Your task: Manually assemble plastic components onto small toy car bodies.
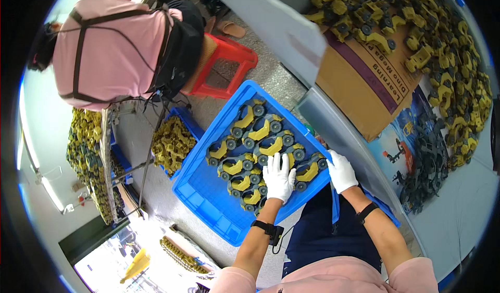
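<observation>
A blue plastic crate (207,221) sits tilted in front of me, with rows of yellow and dark grey toy vehicles (260,131) on black wheels inside it. My left hand (279,178), in a white glove, lies on the toys near the crate's near side. Its fingers are spread and pointing away from me; whether a toy is under the palm is hidden. At the crate's right edge, my right hand (342,173), also white-gloved, is closed on the rim. Part of the crate's left floor shows bare blue.
On the right, a grey table (453,209) carries a cardboard box (359,79), heaped yellow toy parts (448,84) and dark grey parts (427,162). A person in pink (112,48) sits at a red stool (229,63). Another blue bin holds yellow parts (174,142).
</observation>
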`<action>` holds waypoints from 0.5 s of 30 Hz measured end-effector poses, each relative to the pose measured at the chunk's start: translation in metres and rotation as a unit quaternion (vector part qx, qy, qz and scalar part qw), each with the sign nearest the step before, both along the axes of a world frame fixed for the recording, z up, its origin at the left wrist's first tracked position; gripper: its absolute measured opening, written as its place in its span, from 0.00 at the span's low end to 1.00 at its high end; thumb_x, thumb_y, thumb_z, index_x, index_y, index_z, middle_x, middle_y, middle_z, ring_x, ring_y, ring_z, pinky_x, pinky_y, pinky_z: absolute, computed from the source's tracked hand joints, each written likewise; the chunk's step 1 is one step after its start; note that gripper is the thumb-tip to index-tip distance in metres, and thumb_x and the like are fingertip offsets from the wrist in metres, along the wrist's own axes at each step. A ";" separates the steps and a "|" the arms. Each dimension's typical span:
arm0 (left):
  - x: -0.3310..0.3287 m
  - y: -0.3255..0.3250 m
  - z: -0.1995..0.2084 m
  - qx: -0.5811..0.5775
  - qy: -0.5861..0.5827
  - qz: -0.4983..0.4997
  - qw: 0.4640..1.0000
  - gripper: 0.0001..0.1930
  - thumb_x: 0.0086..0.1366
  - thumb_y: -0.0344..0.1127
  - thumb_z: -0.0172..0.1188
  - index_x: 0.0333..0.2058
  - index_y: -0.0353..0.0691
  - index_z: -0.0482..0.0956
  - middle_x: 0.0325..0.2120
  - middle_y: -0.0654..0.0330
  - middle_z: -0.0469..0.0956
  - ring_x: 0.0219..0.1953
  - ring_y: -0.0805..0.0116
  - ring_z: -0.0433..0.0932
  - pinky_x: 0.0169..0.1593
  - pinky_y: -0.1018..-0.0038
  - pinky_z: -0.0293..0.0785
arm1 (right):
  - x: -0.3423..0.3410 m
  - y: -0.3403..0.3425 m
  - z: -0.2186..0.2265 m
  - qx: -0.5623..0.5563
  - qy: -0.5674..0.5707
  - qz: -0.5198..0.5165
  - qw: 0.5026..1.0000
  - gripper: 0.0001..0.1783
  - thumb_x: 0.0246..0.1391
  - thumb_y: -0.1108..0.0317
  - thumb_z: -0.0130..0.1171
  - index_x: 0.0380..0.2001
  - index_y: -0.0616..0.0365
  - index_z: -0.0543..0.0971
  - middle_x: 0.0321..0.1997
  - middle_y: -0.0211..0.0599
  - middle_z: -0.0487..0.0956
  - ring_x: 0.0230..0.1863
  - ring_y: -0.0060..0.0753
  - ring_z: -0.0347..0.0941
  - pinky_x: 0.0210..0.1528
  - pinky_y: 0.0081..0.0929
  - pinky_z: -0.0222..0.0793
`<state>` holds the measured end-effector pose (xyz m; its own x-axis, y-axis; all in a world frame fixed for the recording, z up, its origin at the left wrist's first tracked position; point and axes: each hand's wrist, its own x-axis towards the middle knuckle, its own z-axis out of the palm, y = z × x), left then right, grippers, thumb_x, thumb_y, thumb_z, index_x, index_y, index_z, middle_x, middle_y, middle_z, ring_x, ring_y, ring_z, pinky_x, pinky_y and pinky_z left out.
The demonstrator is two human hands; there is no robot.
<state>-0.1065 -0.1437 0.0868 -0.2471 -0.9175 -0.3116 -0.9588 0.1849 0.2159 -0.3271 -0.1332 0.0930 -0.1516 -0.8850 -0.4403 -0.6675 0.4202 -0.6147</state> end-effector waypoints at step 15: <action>0.136 0.056 -0.043 0.009 0.225 0.660 0.717 0.39 0.71 0.58 0.41 0.69 0.40 0.41 0.68 0.50 0.50 0.67 0.53 0.54 0.67 0.66 0.51 | 0.001 0.006 0.007 -0.015 -0.013 -0.008 1.000 0.15 0.56 0.68 0.55 0.47 0.57 0.76 0.37 0.53 0.79 0.41 0.58 0.75 0.43 0.47 0.71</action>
